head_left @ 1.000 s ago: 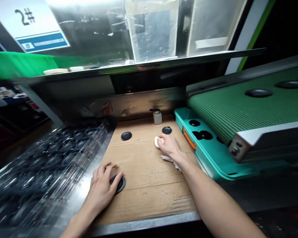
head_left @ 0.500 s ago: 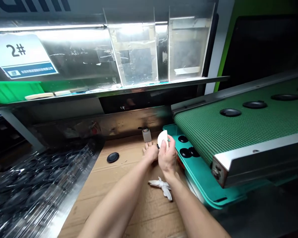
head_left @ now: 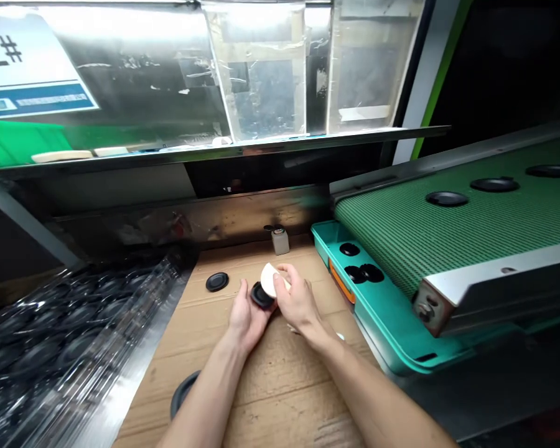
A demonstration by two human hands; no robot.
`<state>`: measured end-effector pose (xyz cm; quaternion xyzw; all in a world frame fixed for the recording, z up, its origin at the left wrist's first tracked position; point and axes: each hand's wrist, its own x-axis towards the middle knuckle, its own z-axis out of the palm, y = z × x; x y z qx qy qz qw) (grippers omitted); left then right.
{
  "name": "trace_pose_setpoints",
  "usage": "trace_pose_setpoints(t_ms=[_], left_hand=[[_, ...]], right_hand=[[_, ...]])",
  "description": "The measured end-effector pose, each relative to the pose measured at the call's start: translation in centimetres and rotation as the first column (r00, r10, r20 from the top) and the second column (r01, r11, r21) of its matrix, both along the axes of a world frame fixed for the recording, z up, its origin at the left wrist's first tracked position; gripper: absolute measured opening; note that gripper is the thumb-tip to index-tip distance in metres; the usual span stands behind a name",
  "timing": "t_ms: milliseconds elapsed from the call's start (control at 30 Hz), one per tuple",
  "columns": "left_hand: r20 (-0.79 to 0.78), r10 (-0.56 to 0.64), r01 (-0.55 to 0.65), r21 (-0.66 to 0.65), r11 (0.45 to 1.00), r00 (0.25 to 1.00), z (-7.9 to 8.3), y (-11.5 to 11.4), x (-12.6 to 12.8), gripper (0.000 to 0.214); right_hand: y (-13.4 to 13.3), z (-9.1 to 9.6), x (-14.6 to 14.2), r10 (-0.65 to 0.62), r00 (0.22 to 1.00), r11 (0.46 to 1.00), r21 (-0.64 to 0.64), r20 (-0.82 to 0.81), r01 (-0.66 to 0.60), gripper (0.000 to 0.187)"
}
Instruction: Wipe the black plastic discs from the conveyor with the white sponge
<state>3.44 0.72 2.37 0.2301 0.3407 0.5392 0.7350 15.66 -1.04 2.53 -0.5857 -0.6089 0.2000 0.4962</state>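
**Black disc (head_left: 262,296) gripped in left hand (head_left: 245,322), above the bench**

Head view: left hand palm up, fingers curled around the disc's rim. Right hand (head_left: 299,305) closed on a white pad (head_left: 271,280), pad pressed to the disc's upper right. Disc lifted clear of the cardboard (head_left: 284,379); right hand nearer the teal tray (head_left: 340,295).
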Motion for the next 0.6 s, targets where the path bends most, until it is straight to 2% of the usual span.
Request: trace_pose_setpoints(t_ms=[67, 100, 200, 267, 367, 500, 600], left_hand=[[0.092, -0.021, 0.022, -0.011, 1.000, 0.996, 0.0, -0.4, 0.0, 0.042], [0.113, -0.027, 0.028, -0.005, 1.000, 0.993, 0.0, -0.5, 0.0, 0.041], [0.148, -0.086, 0.080, 0.050, 0.996, 0.985, -0.2, -0.7, 0.2, 0.034], [0.150, -0.086, 0.078, 0.057, 0.995, 0.985, -0.4, -0.7, 0.1, 0.032], [0.141, -0.081, 0.078, 0.032, 0.996, 0.987, -0.4, -0.6, -0.4, 0.035], [0.104, -0.109, 0.106, 0.039, 0.994, 0.989, -0.1, -0.2, -1.1, 0.040], [0.077, -0.108, 0.107, 0.013, 0.994, 0.991, 0.1, 0.0, -1.1, 0.042]], right_hand=[[-0.7, 0.2, -0.8, 0.047, 0.983, 0.996, -0.077, 0.179, -0.033, 0.039], [-1.0, 0.3, -1.1, 0.032, 0.962, 0.994, -0.111, 0.270, -0.002, 0.041], [-1.1, 0.5, -1.7, -0.100, 0.896, 0.967, -0.170, 0.432, 0.189, 0.046], [-1.1, 0.5, -2.2, -0.110, 0.871, 0.954, -0.194, 0.480, 0.227, 0.048], [-1.1, 0.6, -2.9, -0.046, 0.847, 0.960, -0.210, 0.530, 0.184, 0.048], [-1.0, 1.0, -3.2, -0.095, 0.840, 0.941, -0.227, 0.534, 0.251, 0.050], [-1.1, 1.5, -2.9, -0.032, 0.833, 0.956, -0.225, 0.552, 0.186, 0.051]])
